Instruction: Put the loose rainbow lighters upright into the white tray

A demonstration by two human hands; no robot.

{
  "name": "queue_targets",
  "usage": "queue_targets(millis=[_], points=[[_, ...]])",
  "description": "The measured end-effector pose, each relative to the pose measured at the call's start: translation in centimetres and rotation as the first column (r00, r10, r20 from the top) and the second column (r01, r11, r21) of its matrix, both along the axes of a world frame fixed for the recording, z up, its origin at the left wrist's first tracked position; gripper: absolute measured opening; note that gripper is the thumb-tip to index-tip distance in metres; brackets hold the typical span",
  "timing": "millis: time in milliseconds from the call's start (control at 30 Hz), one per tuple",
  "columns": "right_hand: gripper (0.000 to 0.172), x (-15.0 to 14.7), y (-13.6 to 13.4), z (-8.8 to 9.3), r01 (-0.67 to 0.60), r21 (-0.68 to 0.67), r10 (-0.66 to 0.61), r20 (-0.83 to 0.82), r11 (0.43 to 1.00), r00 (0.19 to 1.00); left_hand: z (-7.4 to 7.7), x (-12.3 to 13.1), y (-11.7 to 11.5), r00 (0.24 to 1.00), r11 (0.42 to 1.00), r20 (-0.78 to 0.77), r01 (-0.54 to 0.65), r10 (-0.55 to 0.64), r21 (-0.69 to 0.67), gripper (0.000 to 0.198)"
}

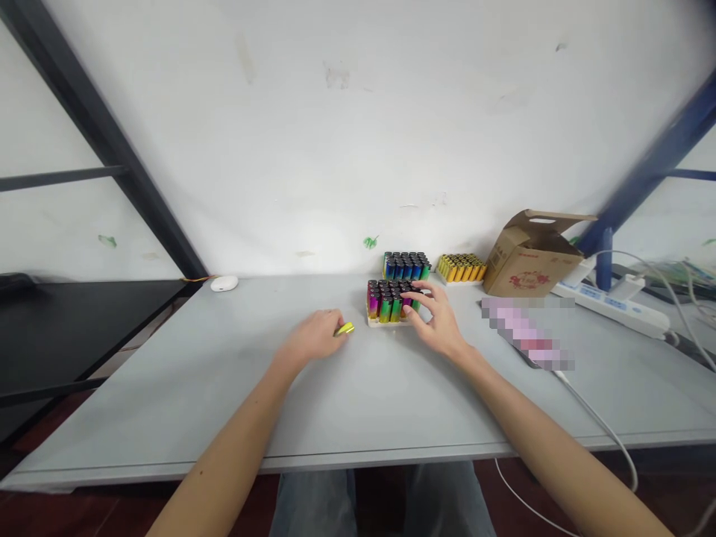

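My left hand [320, 333] is closed on a shiny yellow battery-like cylinder [345, 328], low over the table left of a pale tray [385, 324]. Only one end of that cylinder shows past my fingers. Packed upright in the tray stand several green-and-purple batteries [385, 307] with dark tops. At the tray's right front corner, my right hand [439, 317] curls its thumb and index finger about a purple battery [408, 302], which is partly hidden by the fingers. The other fingers reach over neighbouring tops.
Behind stand a block of blue-green batteries [407, 265] and a tray of yellow ones [462, 268]. An open cardboard box [529, 257], a power strip [615, 306] and a blurred phone-like slab [523, 332] with a white cable lie right. A white case [224, 283] sits far left.
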State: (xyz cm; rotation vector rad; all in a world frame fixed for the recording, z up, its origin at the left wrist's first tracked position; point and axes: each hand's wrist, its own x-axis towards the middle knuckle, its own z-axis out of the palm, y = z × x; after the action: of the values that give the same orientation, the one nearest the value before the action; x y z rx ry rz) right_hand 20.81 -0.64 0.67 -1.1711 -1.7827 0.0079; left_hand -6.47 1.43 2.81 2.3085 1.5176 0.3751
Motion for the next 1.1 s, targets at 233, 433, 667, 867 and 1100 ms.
queue_targets(millis=[233,433,667,867,1100], points=[[0.028,0.0,0.1,0.0,0.024,0.065,-0.025,0.016,0.998,1.0,0.1,1.6,0.4,0.909,0.979,0.407,-0.157,0.092,0.131,0.029],[0.028,0.0,-0.3,0.5,0.031,0.094,-0.031,0.0,0.995,1.0,1.5,2.6,-0.2,0.498,0.957,0.841,0.069,0.212,-0.283,0.032],[0.03,-0.9,-1.3,1.2,-0.168,0.139,0.154,0.108,0.976,0.982,0.6,4.2,-0.9,0.174,0.882,0.936,0.318,0.306,-0.347,0.028],[0.016,-2.0,-1.3,1.2,-0.118,0.128,0.117,0.019,0.985,0.993,-0.3,5.3,-1.4,0.088,0.86,0.947,0.399,0.308,-0.317,0.027],[0.016,-1.5,-1.3,1.5,-0.196,0.035,0.199,-0.152,0.98,0.968,0.7,4.8,-1.9,0.391,0.906,0.908,0.312,0.151,-0.285,0.03]])
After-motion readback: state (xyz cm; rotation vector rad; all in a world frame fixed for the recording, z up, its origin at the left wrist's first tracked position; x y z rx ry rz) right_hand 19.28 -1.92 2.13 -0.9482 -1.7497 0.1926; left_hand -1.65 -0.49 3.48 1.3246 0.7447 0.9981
